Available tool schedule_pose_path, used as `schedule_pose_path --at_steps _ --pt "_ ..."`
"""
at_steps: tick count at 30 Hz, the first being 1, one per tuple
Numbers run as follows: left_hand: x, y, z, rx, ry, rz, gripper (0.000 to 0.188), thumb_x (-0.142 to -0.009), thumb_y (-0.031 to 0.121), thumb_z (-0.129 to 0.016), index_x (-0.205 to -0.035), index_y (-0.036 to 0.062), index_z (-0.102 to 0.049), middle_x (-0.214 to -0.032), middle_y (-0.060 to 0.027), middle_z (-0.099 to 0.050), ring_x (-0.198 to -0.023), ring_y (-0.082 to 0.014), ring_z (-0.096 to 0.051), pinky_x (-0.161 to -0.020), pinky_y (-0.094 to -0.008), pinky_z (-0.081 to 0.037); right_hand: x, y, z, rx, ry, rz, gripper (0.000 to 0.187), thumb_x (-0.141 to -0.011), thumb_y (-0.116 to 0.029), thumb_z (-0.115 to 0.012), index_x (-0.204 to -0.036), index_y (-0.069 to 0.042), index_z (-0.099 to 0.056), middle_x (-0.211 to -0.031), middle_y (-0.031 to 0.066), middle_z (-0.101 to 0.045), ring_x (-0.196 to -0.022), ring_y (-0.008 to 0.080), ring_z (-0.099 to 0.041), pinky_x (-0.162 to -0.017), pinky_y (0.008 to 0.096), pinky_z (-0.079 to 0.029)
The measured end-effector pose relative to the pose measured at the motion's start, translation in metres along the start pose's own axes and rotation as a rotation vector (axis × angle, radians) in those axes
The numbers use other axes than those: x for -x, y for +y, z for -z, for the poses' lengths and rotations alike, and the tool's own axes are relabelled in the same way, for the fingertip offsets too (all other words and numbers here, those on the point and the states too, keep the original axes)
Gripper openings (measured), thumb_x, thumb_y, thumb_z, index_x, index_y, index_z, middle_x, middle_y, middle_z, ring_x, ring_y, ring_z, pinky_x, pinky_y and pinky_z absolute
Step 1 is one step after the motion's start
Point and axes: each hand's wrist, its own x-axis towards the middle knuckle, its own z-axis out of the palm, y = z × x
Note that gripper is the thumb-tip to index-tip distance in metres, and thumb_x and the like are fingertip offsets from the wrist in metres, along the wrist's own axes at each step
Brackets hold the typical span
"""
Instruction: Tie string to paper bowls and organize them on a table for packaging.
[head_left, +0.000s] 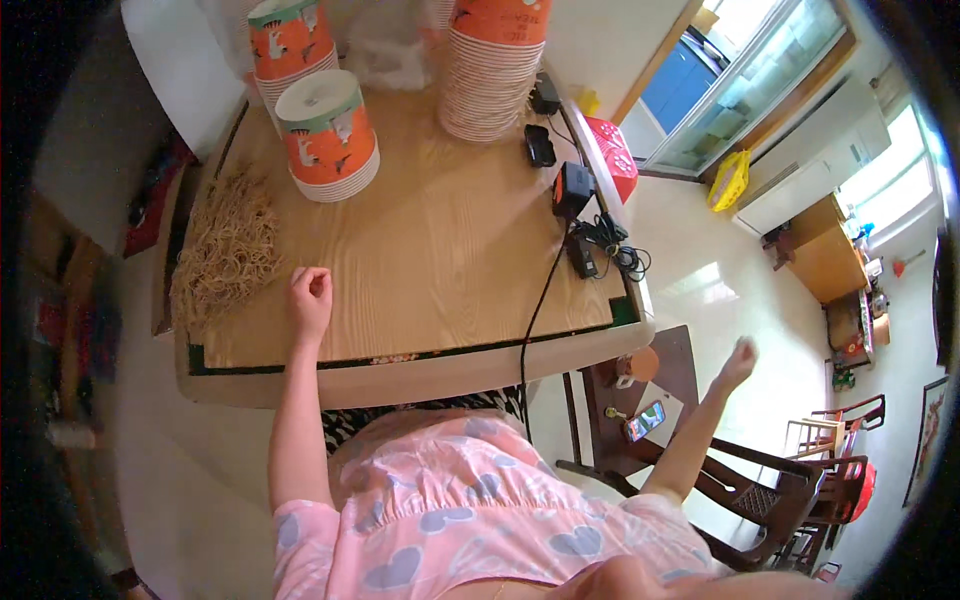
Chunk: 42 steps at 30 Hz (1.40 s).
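My left hand rests near the front left of the wood-topped table, its fingers curled closed, with nothing visible in them. Beside it lies a loose pile of tan, stringy fibre. Out to the right, past the table's edge, my right hand is raised and slightly blurred. Its fingers look closed, and I cannot make out whether anything is in them. Beyond my left hand stands a short upside-down stack of orange and green paper tubs. Another stack of tubs rises behind it.
A tall stack of paper tubs stands at the back. Black power adapters and a coiled cable lie along the right edge, with one cord hanging over the front. To the right are a phone on a dark stand and a wooden chair.
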Motion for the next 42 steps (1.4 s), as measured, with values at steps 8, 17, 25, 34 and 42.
schedule_pose_path --at_steps 8,17,25,34,42 --pt "0.007 0.01 0.006 -0.127 -0.002 0.066 0.004 -0.077 0.008 -0.061 -0.076 0.0052 -0.06 -0.071 -0.0063 -0.054 -0.064 -0.0184 -0.055 -0.06 -0.0307 -0.045 0.185 0.274 0.084 -0.136 -0.284 -0.888 0.033 -0.07 0.0 -0.071 -0.099 0.0 -0.056 -0.088 0.007 -0.062 -0.074 0.0198 -0.061 -0.062 0.0349 -0.052" --pt "0.008 0.01 -0.014 -0.108 0.015 0.139 0.004 -0.076 0.009 -0.062 -0.077 0.0052 -0.06 -0.071 -0.0061 -0.055 -0.062 -0.018 -0.055 -0.057 -0.0308 -0.044 0.195 0.301 0.122 -0.049 -0.261 -1.068 0.038 -0.074 -0.011 -0.069 -0.105 0.001 -0.049 -0.093 0.0111 -0.058 -0.081 0.024 -0.059 -0.065 0.0394 -0.049" --pt "0.007 -0.008 -0.024 -0.11 0.048 0.165 0.004 -0.076 0.009 -0.061 -0.075 0.0051 -0.06 -0.068 -0.0056 -0.054 -0.06 -0.0176 -0.053 -0.056 -0.0305 -0.043 0.151 0.273 0.099 0.157 -0.108 -0.78 0.034 -0.077 -0.014 -0.066 -0.104 0.001 -0.051 -0.093 0.012 -0.058 -0.082 0.0242 -0.058 -0.067 0.0387 -0.049" --pt "0.003 0.006 -0.023 -0.056 0.011 0.16 0.004 -0.077 0.009 -0.061 -0.076 0.0049 -0.06 -0.07 -0.0077 -0.055 -0.064 -0.0187 -0.056 -0.058 -0.0297 -0.045 0.088 0.23 0.086 0.42 0.141 -0.319 0.031 -0.08 -0.017 -0.062 -0.102 0.002 -0.052 -0.093 0.0132 -0.058 -0.083 0.0246 -0.058 -0.069 0.0378 -0.047" --pt "-0.042 0.018 -0.045 -0.422 -0.007 -0.117 0.05 -0.073 0.019 -0.064 -0.119 0.0057 -0.048 -0.125 -0.0173 -0.043 -0.115 -0.034 -0.041 -0.092 -0.0475 -0.037 0.019 -0.067 -0.068 -0.127 0.03 0.268 0.026 -0.087 -0.007 -0.049 -0.11 0.004 -0.052 -0.106 0.0145 -0.055 -0.096 0.0233 -0.054 -0.086 0.0325 -0.043"
